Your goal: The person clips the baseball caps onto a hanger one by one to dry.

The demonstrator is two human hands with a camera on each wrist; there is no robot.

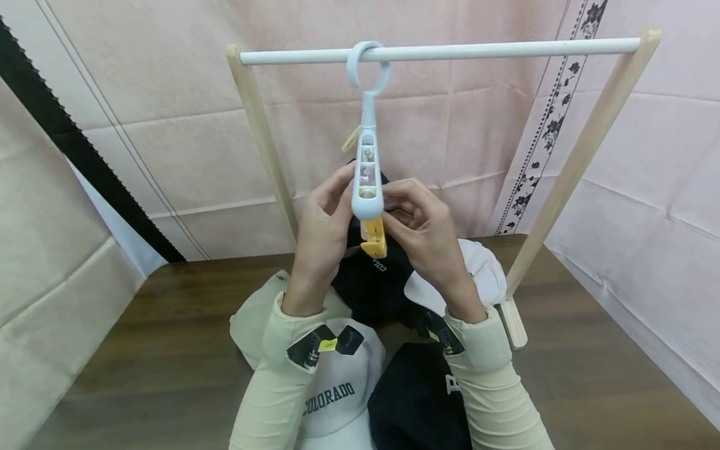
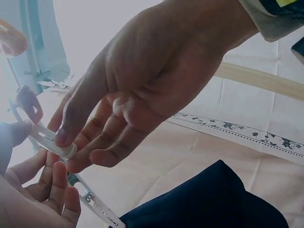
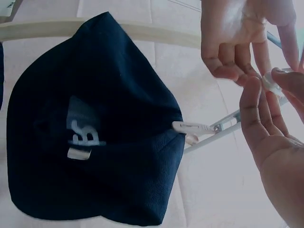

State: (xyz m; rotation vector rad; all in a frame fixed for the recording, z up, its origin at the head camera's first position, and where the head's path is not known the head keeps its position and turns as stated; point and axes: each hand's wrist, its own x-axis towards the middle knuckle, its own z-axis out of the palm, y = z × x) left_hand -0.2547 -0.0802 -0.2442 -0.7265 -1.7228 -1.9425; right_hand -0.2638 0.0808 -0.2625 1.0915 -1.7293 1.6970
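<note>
A light blue clip hanger (image 1: 368, 200) hangs by its ring from a white rod (image 1: 495, 49). A yellow clip (image 1: 374, 237) dangles at its near end. My left hand (image 1: 320, 231) and right hand (image 1: 422, 228) meet behind the hanger, which hides some fingertips in the head view. In the right wrist view, both hands' fingers pinch a pale rounded plastic part (image 3: 270, 83) of the hanger. A dark cap (image 3: 137, 90) hangs from a pale clip (image 3: 194, 127) farther along, apart from the hands. The left wrist view shows part of that cap (image 2: 209, 199).
Wooden posts (image 1: 585, 150) hold the rod at either end. On the brown tabletop (image 1: 185, 337) lie a white cap (image 1: 332, 387), black caps (image 1: 416, 394), a pale green cap (image 1: 259, 312) and another white cap (image 1: 486, 269). Patterned cloth (image 1: 484, 125) hangs behind the rack.
</note>
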